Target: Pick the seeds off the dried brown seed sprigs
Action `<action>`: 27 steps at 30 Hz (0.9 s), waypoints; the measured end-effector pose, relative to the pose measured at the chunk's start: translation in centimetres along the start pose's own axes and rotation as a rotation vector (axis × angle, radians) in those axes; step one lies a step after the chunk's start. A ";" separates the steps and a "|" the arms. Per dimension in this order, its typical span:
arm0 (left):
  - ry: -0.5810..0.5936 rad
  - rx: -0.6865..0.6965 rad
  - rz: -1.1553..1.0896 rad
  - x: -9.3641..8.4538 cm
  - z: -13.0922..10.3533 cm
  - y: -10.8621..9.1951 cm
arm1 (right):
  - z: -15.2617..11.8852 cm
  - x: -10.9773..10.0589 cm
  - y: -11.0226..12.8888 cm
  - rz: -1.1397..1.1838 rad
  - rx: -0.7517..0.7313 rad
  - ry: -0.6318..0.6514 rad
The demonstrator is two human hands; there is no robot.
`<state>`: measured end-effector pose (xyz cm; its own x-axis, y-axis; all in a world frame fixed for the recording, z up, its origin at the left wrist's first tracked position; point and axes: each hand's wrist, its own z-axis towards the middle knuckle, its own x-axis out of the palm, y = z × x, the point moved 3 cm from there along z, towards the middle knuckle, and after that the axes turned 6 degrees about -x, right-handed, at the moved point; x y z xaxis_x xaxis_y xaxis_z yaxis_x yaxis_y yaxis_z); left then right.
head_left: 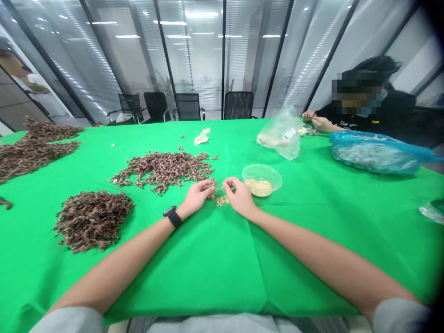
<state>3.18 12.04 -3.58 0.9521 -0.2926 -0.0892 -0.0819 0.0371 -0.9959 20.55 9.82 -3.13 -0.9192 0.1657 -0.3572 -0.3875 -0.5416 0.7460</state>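
My left hand (198, 196) is closed, its fingertips pinching a small brown, twisted, dried piece (214, 183). Just across from it, my right hand (239, 198) is closed in a pinch; whatever is between its fingers is too small to make out. The two hands are close but apart. On the cloth below them lies a little heap of yellowish bits (221, 201). Beside my right hand stands a clear plastic bowl (274, 172) with more yellowish bits in it. A spread pile of brown dried pieces (166, 169) lies just beyond my left hand.
A denser brown pile (92, 219) sits left of my forearm, and larger heaps (38, 145) lie far left on the green cloth (194, 268). A crumpled paper (202, 136), a clear bag (282, 134) and a blue bag (378, 150) lie farther back. Another person's hands (317, 121) are at the right.
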 end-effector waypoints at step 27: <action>0.062 0.054 0.197 1.0 -1.4 -0.9 | -0.2 0.0 0.4 -0.127 -0.027 0.054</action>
<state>3.77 10.39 -2.76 0.8992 -0.3327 -0.2842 -0.2470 0.1503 -0.9573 20.39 9.41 -2.92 -0.8574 0.1899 -0.4783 -0.4980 -0.5411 0.6777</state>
